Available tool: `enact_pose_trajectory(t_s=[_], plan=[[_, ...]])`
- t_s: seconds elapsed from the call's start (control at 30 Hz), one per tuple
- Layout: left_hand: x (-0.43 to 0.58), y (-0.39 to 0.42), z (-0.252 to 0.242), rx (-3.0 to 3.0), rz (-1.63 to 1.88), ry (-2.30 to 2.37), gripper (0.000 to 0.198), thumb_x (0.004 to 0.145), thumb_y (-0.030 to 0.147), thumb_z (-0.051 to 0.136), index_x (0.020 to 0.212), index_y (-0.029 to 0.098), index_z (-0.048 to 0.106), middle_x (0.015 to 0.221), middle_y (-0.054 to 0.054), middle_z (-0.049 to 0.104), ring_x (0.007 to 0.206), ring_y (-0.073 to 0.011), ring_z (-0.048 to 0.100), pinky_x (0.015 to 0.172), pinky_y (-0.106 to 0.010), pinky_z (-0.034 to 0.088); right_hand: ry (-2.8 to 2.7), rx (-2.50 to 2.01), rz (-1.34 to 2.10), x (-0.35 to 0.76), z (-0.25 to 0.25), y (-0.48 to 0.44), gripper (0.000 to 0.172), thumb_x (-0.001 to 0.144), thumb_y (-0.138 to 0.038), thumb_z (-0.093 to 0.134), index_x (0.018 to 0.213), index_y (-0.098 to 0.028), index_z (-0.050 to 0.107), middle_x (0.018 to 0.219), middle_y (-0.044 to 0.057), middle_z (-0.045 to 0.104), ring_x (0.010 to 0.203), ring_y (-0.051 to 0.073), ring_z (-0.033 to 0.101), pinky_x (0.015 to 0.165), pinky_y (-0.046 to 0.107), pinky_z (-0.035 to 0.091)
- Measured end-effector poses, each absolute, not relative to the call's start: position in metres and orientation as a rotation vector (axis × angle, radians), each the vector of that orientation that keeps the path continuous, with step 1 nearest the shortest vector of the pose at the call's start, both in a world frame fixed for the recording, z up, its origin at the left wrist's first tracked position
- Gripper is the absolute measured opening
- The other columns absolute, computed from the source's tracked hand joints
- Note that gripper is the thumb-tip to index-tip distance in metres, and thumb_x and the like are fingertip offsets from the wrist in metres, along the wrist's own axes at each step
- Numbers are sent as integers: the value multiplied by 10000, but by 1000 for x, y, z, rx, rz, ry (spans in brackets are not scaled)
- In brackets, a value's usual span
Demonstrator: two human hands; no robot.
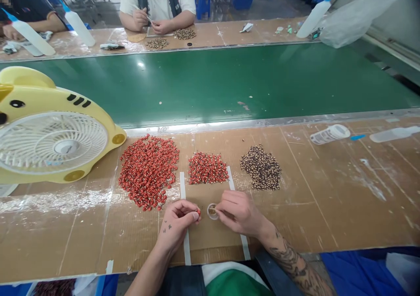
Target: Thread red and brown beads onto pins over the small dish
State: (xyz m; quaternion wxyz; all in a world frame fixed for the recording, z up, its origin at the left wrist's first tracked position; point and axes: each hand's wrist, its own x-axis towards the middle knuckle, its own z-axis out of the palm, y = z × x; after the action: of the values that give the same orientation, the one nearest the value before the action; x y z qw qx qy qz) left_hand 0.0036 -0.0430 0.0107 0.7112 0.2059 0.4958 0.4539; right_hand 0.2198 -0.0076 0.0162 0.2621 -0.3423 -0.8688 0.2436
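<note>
Between its thumb and fingertips, my left hand (179, 221) pinches a small red piece (198, 213). To its right, my right hand (239, 210) is closed on a thin stick (212, 208) whose tip is over a small clear round dish (211, 216). The far end of the stick is hidden by the hand. Both hands are above a cardboard patch (213, 239) edged by two white tape strips. Beyond them lies a small heap of red pieces (207, 167), with a larger red heap (149, 172) to the left and a dark-and-cream heap (261, 167) to the right.
A yellow fan (65, 147) stands at the left. White bottles (330, 134) lie at the right, near a blue cap (357, 137). A green belt (229, 81) crosses behind the table. Across it, a person (157, 7) works beside small heaps; another person's arm shows upper left.
</note>
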Motion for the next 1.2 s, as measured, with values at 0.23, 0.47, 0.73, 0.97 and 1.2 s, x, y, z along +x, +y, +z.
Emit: enact_pose_trajectory(t_s=[0.23, 0.47, 0.73, 0.97, 1.2], plan=[[5, -43, 8, 481, 1008, 1167, 145, 609, 191, 845, 722, 157, 760, 685, -28, 738, 590, -116, 615, 594, -212, 487, -2217, -938, 812, 226, 26, -9, 170, 893, -161, 535, 736, -189, 593, 627, 2, 536, 597, 144, 457, 568, 280, 330], [8, -46, 10, 477, 962, 1172, 156, 604, 212, 855, 730, 157, 782, 624, -26, 726, 581, -129, 622, 616, -229, 484, -1888, -955, 922, 223, 46, -12, 122, 854, -170, 586, 743, -198, 627, 601, 1, 559, 572, 147, 509, 557, 280, 381], [11, -48, 18, 485, 936, 1098, 139, 634, 213, 853, 730, 152, 772, 631, -30, 723, 590, -123, 621, 619, -218, 479, -1891, -926, 915, 210, 48, -12, 136, 860, -175, 575, 739, -198, 631, 593, 3, 566, 564, 143, 514, 548, 271, 385], [11, -48, 17, 455, 966, 1051, 132, 643, 196, 853, 730, 150, 765, 640, -25, 723, 598, -112, 617, 629, -209, 475, -1876, -995, 945, 211, 47, -13, 141, 866, -180, 579, 734, -186, 629, 611, 1, 552, 579, 138, 515, 560, 266, 381], [9, -48, 12, 521, 999, 1098, 99, 666, 162, 834, 732, 169, 760, 729, -19, 743, 656, -113, 626, 667, -206, 477, -1810, -1161, 980, 207, 41, -18, 262, 910, -248, 557, 657, -185, 571, 603, -8, 525, 563, 131, 487, 550, 264, 354]])
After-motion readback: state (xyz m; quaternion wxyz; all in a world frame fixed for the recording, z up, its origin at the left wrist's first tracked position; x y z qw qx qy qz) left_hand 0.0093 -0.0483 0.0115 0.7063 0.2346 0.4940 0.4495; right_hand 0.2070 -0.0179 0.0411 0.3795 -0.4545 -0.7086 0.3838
